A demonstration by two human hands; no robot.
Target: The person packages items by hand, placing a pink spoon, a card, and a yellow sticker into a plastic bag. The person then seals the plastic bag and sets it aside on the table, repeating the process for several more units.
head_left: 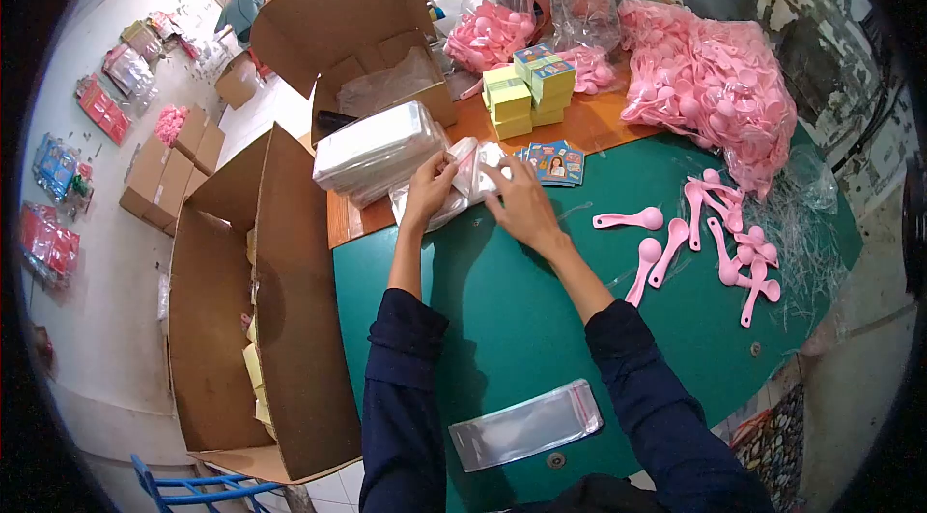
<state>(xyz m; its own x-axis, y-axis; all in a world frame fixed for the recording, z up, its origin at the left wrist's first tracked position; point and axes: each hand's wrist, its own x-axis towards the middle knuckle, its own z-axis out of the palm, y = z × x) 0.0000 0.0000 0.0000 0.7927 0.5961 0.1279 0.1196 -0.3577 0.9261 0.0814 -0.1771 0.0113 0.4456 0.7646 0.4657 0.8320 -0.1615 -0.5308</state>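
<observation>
My left hand (432, 186) is closed, pinching clear plastic bags (465, 175) at the back of the green table. The fingers of my right hand (526, 204) bend over the right end of the same plastic, the thumb on the near side. A thick stack of clear plastic bags (379, 146) lies just left of my left hand. Beyond my right hand are picture cards (558, 165), partly fanned out. Close to my body lies a flat clear bag bundle (526, 424) with a pinkish strip at its right end.
Pink spoons (632, 218) lie scattered on the green table (521, 320). Behind them sits a big bag of pink spoons (710, 88). Stacked card blocks (529, 88) stand at the back. An open carton (299, 320) stands along the left edge, with another carton (348, 20) behind.
</observation>
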